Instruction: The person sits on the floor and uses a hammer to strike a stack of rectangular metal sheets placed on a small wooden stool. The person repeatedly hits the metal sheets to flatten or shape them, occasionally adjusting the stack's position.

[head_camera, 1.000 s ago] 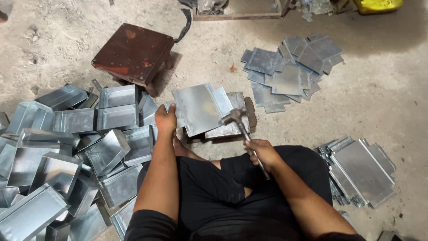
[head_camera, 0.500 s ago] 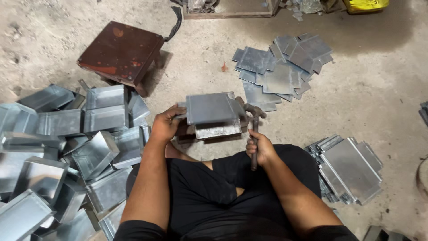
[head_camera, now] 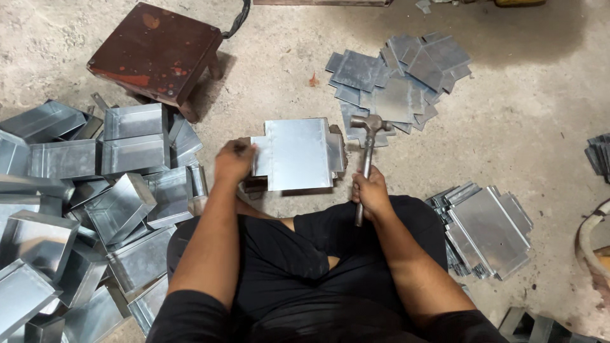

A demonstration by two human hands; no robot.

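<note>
A flat galvanised sheet-metal blank (head_camera: pixel 298 154) with notched corners lies in front of my crossed legs, resting on something low and mostly hidden beneath it. My left hand (head_camera: pixel 234 161) holds its left edge. My right hand (head_camera: pixel 370 192) grips the handle of a metal hammer (head_camera: pixel 368 143), whose head sits just off the blank's upper right corner, handle running down toward me.
Several folded metal boxes (head_camera: pixel 127 136) are heaped on the left. A rusty brown stool (head_camera: pixel 155 51) stands at the upper left. Flat cut blanks (head_camera: pixel 397 79) lie scattered at the upper right, and another stack of blanks (head_camera: pixel 486 228) sits by my right knee on the concrete floor.
The sheet, tilted up in my left hand a second ago, now lies flat in front of me. The hammer has swung upright beside its right edge.
</note>
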